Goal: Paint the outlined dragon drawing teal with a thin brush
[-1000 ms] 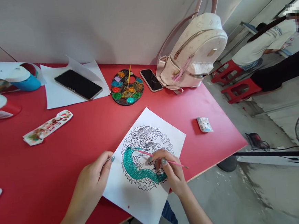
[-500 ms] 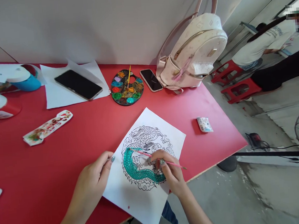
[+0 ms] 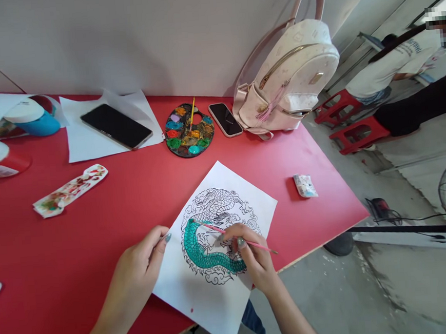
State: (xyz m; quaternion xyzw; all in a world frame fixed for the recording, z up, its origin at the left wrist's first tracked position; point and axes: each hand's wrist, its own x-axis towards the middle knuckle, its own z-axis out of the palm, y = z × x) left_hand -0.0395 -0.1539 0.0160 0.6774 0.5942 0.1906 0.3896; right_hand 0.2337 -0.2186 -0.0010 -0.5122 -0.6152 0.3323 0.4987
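A sheet of white paper (image 3: 203, 307) with a round line drawing of a dragon lies aslant over the table's front edge. Teal paint (image 3: 210, 258) covers the lower and left part of the dragon's body; its upper part is bare black lines. My left hand (image 3: 143, 263) pinches the sheet's left edge between thumb and fingers. Between the fingers of my right hand (image 3: 251, 252) is a thin pink paintbrush (image 3: 264, 247), its tip touching the upper left end of the teal band. Beyond the sheet sits a dark paint palette (image 3: 185, 148) with several colours and a yellow-handled brush (image 3: 192, 115) on it.
On the red table (image 3: 140, 194) are a black phone (image 3: 115, 125) on white sheets, a smaller phone (image 3: 225, 119), a pale backpack (image 3: 297, 79), a small packet (image 3: 305, 185), a paint-stained strip (image 3: 70, 192) and paint bottles (image 3: 34, 117). People sit on red stools (image 3: 359, 134) at right.
The brush tip has shifted very slightly up and left at the end of the teal band. Both hands keep their hold, and the sheet has hardly moved.
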